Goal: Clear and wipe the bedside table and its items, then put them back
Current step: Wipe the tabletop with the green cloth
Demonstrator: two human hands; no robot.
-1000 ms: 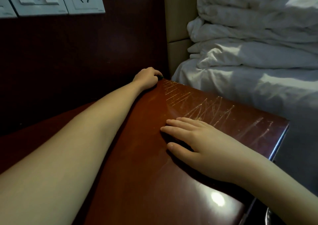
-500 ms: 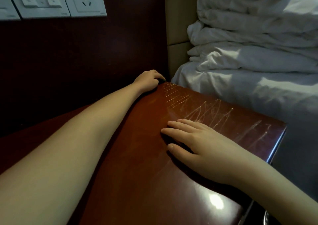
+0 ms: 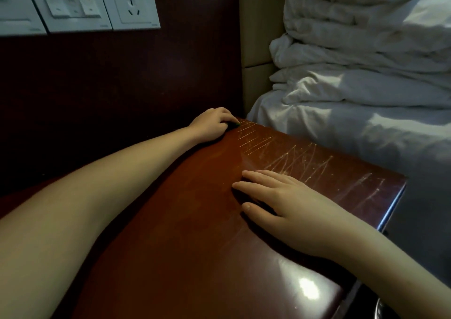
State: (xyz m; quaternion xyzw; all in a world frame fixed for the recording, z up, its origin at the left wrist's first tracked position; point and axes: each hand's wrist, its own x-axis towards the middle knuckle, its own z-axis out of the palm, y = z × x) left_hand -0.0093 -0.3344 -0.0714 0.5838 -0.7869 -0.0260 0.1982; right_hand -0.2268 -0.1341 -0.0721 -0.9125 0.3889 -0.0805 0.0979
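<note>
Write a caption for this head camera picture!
The left hand holds a small green thing at the far corner of the scratched bedside table; the right hand rests flat on it.

Left arm: bare, stretched far forward, forearm low. Left hand: knuckles up, fingers curled round a small green item, mostly hidden. Right arm: bare, entering from lower right. Right hand: palm down, fingers straight and close together, thumb splayed.
</note>
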